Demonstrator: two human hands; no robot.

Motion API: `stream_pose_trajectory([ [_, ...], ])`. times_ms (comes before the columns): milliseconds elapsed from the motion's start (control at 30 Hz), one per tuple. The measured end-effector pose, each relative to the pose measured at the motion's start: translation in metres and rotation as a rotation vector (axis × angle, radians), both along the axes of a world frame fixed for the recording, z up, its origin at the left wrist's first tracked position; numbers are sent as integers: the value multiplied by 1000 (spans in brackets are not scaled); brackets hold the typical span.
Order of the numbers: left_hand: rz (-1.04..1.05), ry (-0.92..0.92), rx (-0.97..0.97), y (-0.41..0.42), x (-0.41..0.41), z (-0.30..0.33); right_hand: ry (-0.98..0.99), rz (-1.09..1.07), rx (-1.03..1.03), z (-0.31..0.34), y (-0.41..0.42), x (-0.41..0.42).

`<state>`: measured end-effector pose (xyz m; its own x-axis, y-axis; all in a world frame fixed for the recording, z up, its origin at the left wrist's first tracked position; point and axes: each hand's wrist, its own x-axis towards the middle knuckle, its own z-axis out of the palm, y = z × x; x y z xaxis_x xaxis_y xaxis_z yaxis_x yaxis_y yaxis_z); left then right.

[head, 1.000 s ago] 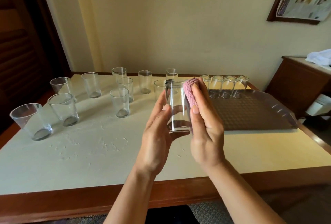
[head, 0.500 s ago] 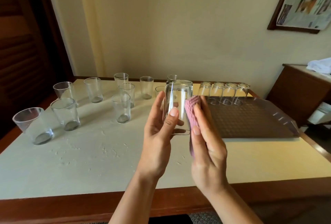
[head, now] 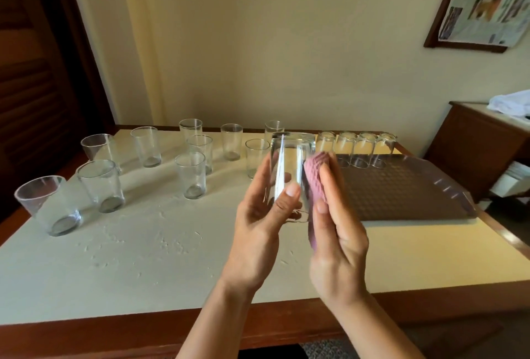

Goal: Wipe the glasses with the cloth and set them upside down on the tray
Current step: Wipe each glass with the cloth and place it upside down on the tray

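Left hand (head: 259, 225) holding clear glass (head: 291, 175) up in middle of frame, thumb and fingers curling round it. Right hand (head: 337, 239) holding pink cloth (head: 315, 178), pressing it against glass's right side. Four glasses (head: 355, 149) sitting upside down in row at far edge of brown tray (head: 401, 195), right of middle. Many upright glasses (head: 195, 175) standing on white worktop (head: 143, 258), left and upper middle of frame. Small water drops lying on worktop, lower left.
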<state>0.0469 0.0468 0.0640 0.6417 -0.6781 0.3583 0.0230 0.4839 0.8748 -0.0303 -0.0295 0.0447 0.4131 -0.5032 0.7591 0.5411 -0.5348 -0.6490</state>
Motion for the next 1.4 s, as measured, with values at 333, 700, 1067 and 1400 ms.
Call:
stream_pose_trajectory([
  [333, 92, -68, 9, -3, 0, 10, 14, 2, 48, -4, 7, -5],
  [700, 124, -50, -14, -2, 3, 7, 30, 24, 58, -6, 13, -4],
  [1067, 144, -111, -35, -3, 3, 1, -17, 96, 142, 2, 8, 2],
  [1400, 136, -92, -17, 4, -1, -1, -9, 126, 179, 9, 2, 7],
])
